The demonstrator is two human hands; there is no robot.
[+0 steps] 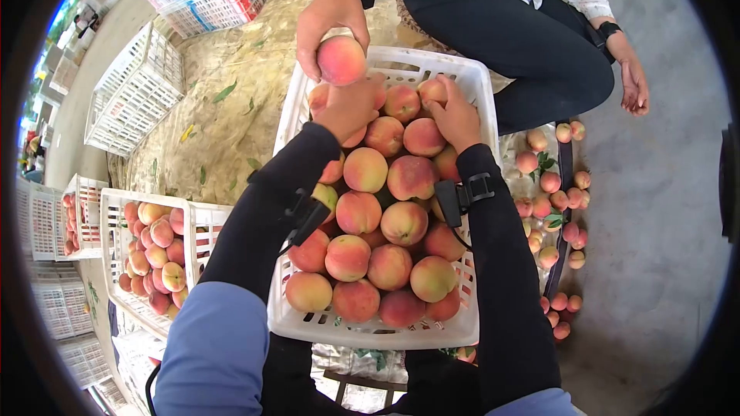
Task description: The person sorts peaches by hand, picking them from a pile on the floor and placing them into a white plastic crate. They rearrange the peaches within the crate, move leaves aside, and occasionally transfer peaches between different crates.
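Observation:
A white plastic crate (289,127) full of peaches stands in front of me. My right hand (459,117) is at its far right, thumb and fingers closed round a peach (432,91). At the far left, my left hand (348,110) reaches in among the fruit, its fingers curled at a peach (379,97) and partly hidden. Just above it, another person's hand (333,19) holds a red-yellow peach (341,60). Several more peaches, such as a large red one (412,177), lie between my forearms.
The other person sits across the crate, a lowered hand (635,85) at the right. Peaches (549,182) lie in rows along a dark strip (565,166). A second peach crate (116,223) stands left; a white crate (135,92) and stacked crates (204,0) are beyond.

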